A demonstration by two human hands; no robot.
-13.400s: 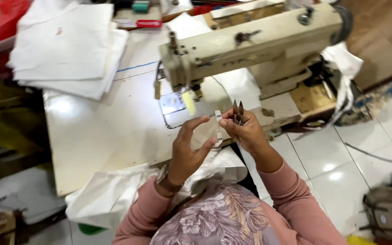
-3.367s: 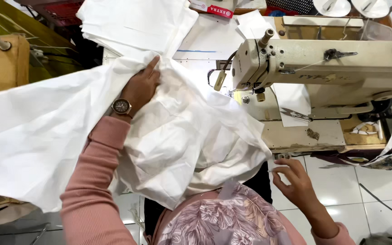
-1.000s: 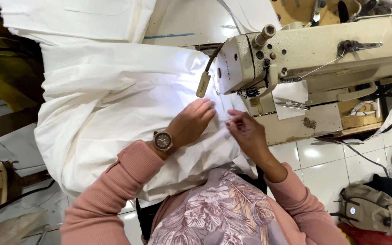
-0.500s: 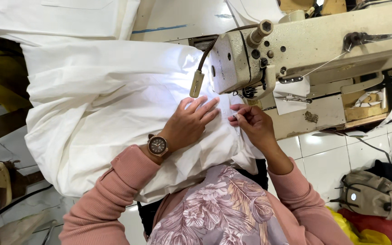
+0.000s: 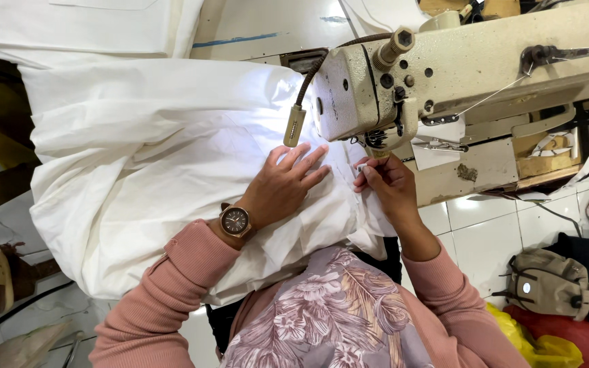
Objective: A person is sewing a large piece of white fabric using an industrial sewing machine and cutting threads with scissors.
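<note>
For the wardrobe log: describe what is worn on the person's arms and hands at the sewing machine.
Both arms wear long pink ribbed-knit sleeves with snug cuffs. The left hand has a round brown-faced wristwatch at the wrist. The right hand is bare; no rings or gloves show on either.

left hand [image 5: 282, 185] flat on white fabric [image 5: 151, 163], fingers spread, watch [image 5: 235, 221] on wrist. right hand [image 5: 384, 182] pinches fabric edge just under head of cream sewing machine [image 5: 458, 68] — fingertips close to needle area. fabric heaped over desk [image 5: 267, 27], draping off near edge — grey bag [image 5: 547, 283] on tiled floor.
</note>
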